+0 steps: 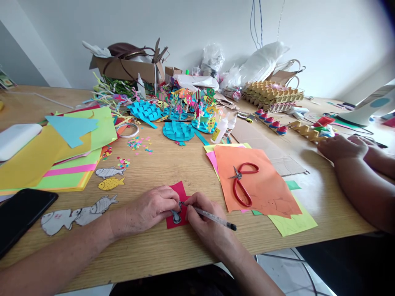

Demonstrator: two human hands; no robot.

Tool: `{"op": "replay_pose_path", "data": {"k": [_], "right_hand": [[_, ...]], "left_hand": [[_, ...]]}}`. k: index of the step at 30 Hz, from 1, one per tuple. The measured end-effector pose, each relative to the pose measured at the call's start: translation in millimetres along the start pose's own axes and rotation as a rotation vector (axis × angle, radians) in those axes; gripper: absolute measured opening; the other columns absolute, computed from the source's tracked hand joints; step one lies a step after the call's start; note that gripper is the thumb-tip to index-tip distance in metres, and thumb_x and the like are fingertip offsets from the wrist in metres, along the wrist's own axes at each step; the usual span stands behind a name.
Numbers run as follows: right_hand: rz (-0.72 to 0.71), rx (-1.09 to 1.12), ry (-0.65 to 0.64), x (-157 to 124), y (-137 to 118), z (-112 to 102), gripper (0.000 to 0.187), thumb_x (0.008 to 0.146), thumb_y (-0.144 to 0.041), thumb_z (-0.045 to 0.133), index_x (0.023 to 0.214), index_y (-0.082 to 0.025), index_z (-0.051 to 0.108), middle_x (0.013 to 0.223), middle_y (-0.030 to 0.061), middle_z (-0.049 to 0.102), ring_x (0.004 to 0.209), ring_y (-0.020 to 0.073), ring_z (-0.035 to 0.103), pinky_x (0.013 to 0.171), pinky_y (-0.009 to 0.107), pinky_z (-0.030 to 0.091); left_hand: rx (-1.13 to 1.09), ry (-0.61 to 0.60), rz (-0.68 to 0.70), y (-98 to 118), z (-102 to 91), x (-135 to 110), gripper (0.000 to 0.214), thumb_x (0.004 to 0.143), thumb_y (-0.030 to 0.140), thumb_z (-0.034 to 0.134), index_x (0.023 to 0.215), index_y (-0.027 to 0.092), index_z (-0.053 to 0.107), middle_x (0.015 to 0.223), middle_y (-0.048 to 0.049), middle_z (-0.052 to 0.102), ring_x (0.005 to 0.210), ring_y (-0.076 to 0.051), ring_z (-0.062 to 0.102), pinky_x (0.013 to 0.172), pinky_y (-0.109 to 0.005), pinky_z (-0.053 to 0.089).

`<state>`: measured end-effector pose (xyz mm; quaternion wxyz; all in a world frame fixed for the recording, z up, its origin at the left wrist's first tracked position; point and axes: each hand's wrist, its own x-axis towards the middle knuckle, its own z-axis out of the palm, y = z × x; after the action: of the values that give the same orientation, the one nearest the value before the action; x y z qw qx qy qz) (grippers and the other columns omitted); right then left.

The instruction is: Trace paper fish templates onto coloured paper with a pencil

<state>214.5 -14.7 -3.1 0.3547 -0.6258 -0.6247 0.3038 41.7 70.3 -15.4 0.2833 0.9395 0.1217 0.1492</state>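
My right hand (205, 218) is closed round a clear-barrelled pen (216, 218), its tip down on a small piece of red paper (178, 190). Bent fingers of my left hand (156, 205) press a small grey paper cutout (176, 217) with a dark outline onto that red paper; the hand covers part of the cutout. Left of my left hand lie a yellow paper fish (110, 183) and several grey paper fish (56, 221). Red-handled scissors (242, 183) rest, blades parted, on orange paper (228, 164) to the right of my hands.
Coloured paper sheets (77, 144) and a black phone (26, 216) are at the left. Blue woven paper pieces (178, 130), glue bottles (220, 130) and egg trays (271, 96) stand farther back. Another person's hands (342, 148) work at the right edge.
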Motion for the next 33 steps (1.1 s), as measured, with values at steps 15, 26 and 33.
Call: {"op": "replay_pose_path", "data": {"k": [15,26,33], "right_hand": [[-0.039,-0.034,-0.037,6.3,7.1,-1.4,0.013,0.073,-0.01,0.044,0.071,-0.019,0.054,0.055,-0.0035,0.056,0.048,0.0098,0.048,0.047,0.019,0.034],[-0.022,-0.031,-0.046,10.1,4.8,-0.3,0.015,0.076,-0.013,0.042,0.073,-0.019,0.056,0.061,-0.0006,0.063,0.05,0.0119,0.055,0.049,0.021,0.039],[-0.036,-0.048,-0.037,13.7,5.2,0.3,0.014,0.076,-0.012,0.043,0.074,-0.02,0.055,0.059,-0.0019,0.062,0.048,0.0112,0.054,0.048,0.021,0.037]], "left_hand": [[0.257,0.004,-0.021,12.7,6.0,-10.7,0.028,0.098,0.018,0.035,0.1,0.02,0.063,0.101,-0.0022,0.061,0.095,-0.018,0.054,0.099,-0.039,0.036],[0.369,0.139,-0.019,19.6,7.0,-11.5,0.036,0.1,0.018,0.027,0.102,0.019,0.063,0.106,-0.0042,0.063,0.097,-0.019,0.057,0.092,-0.037,0.046],[0.309,0.142,-0.053,18.0,8.8,-11.6,0.03,0.099,0.019,0.032,0.105,0.021,0.062,0.109,-0.003,0.063,0.1,-0.018,0.056,0.094,-0.034,0.045]]}}
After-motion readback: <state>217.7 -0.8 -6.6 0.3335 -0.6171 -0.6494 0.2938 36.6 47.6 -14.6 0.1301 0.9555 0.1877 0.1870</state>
